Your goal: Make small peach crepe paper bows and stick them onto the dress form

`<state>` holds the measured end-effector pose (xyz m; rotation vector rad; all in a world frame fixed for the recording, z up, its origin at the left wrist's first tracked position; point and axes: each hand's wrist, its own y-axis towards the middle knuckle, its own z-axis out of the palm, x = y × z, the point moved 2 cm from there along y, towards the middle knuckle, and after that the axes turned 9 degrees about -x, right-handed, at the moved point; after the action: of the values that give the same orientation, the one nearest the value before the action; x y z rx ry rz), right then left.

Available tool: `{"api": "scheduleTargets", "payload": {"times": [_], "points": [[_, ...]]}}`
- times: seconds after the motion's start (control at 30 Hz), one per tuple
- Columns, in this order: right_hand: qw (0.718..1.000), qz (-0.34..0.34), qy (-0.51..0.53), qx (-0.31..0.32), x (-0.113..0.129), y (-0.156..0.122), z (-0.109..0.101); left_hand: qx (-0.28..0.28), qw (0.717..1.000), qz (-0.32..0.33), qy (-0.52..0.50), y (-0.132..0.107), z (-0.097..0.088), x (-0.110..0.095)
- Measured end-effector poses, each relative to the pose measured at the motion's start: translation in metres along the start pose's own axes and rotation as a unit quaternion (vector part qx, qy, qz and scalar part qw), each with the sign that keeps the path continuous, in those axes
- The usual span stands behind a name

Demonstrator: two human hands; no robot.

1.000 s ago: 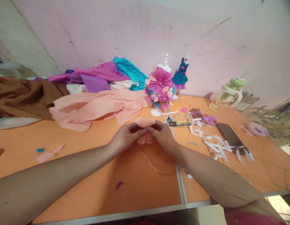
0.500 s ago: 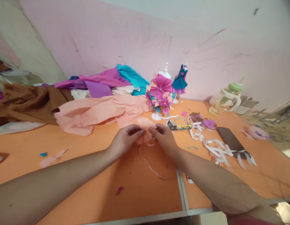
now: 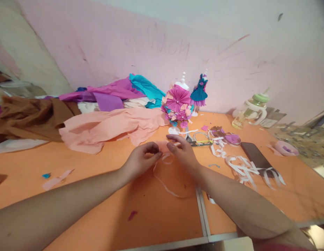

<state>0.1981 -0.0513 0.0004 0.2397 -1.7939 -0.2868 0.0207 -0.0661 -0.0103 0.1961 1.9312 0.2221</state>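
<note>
Pinching the peach piece (image 3: pixel 162 146), the left hand (image 3: pixel 141 157) seemingly steadies it, letting the thin ribbon (image 3: pixel 167 190) trail clear, the right hand's (image 3: pixel 185 155) grip parted close by.

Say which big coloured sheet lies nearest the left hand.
The peach sheet: its edge is just beyond the left hand; the magenta sheet, purple sheet, teal sheet and brown sheet lie farther off.

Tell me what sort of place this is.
Likely a craft workspace, perhaps at home: an orange table holds a crumpled peach sheet, a miniature teal dress and curled white strips.
</note>
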Motion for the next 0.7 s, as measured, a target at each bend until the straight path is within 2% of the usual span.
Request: {"api": "scheduleTargets", "payload": {"times": [0.13, 0.23, 0.33, 0.4, 0.47, 0.53, 0.57, 0.63, 0.7], "points": [[0.998, -0.015, -0.057, 0.018, 0.003, -0.004, 0.003, 0.039, 0.997, 0.036, 0.056, -0.007, 0.003, 0.001], [0.998, -0.019, -0.044, 0.039, 0.003, -0.008, 0.006, 0.064, 0.995, 0.045, 0.060, -0.009, 0.005, 0.000], [0.999, -0.027, -0.004, 0.042, 0.004, -0.008, 0.006, 0.093, 0.996, 0.010, 0.008, -0.007, 0.006, 0.001], [0.999, -0.030, 0.035, 0.015, 0.005, -0.007, 0.004, 0.075, 0.995, -0.031, -0.050, -0.003, 0.004, 0.003], [0.998, -0.014, 0.067, -0.006, 0.005, -0.005, 0.003, 0.016, 0.993, -0.057, -0.101, 0.001, 0.001, 0.006], [0.997, 0.022, 0.068, 0.027, 0.003, -0.006, 0.006, -0.036, 0.987, -0.068, -0.143, 0.004, -0.002, 0.009], [0.996, 0.041, 0.057, 0.057, 0.002, -0.007, 0.008, -0.046, 0.984, -0.072, -0.160, 0.006, -0.002, 0.010], [0.991, 0.071, 0.026, 0.111, -0.001, -0.010, 0.013, -0.046, 0.981, -0.073, -0.172, 0.007, -0.002, 0.011], [0.988, 0.090, 0.007, 0.123, -0.004, -0.011, 0.016, -0.041, 0.984, -0.064, -0.160, 0.007, -0.002, 0.011]]}}
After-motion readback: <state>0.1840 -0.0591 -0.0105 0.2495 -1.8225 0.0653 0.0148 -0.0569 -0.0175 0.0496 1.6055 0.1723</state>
